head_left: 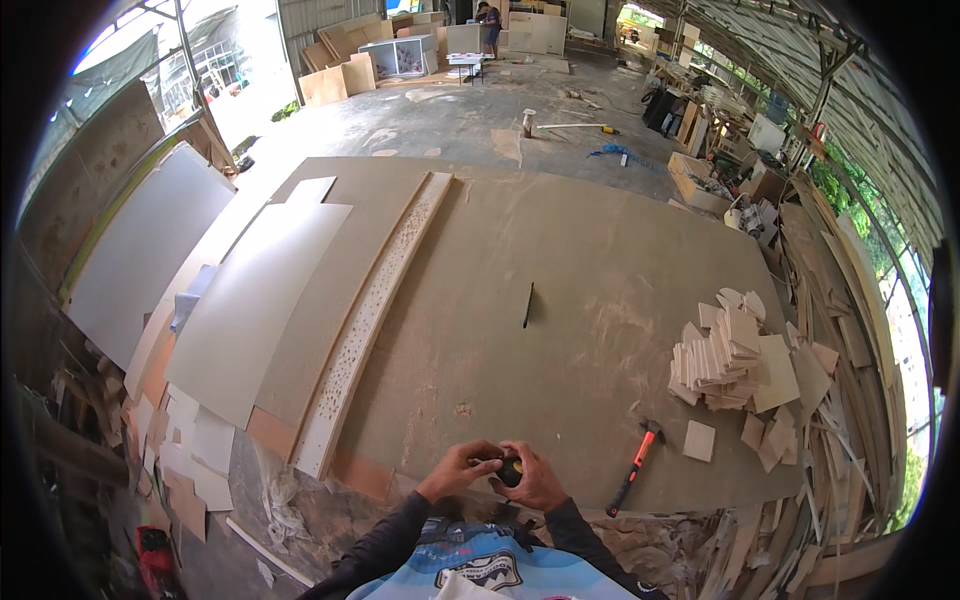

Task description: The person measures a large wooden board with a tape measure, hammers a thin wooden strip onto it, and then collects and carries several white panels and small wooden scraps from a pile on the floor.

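Observation:
Close to my body, at the near edge of a large brown board, both hands meet around a small rounded black tape measure with a bit of yellow on it. My right hand wraps its right side. On the left side, the bent fingers of my left hand close on it; their tips are partly hidden. A hammer with an orange-and-black handle lies to the right of my hands. Farther out, a thin black pen or marker rests on the board.
A long speckled strip crosses the board on the left, beside pale sheets. Stacked small wooden pieces stand at right, near a loose square. Scrap timber lines the right side. Another person stands far back.

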Motion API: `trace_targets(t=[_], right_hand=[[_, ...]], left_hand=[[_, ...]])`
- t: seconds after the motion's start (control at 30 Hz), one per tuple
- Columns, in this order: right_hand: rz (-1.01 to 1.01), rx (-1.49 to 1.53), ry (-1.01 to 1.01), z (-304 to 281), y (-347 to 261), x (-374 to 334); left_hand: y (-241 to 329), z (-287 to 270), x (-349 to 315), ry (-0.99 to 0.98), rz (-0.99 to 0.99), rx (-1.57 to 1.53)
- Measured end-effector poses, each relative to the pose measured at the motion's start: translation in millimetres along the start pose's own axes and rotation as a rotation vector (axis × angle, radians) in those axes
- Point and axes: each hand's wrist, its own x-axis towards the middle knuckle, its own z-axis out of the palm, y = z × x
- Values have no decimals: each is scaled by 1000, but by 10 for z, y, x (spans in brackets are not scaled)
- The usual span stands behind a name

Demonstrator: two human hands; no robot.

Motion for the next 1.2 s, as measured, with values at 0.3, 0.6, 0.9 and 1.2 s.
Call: trace_targets(t=[0.3,0.6,0.9,1.2], right_hand=[[-41,-7,-1,172,51,120],[13,-95,54,-17,64,129],[153,-352,168,-671,664,-165],[278,-492,173,-1251,1225,98]], left_hand=[[-29,-246,-48,-45,-18,-96],[-34,-624,3,-11,52,-206],[14,-1934,12,455,201,104],[-304,-3027,161,773,237,87]])
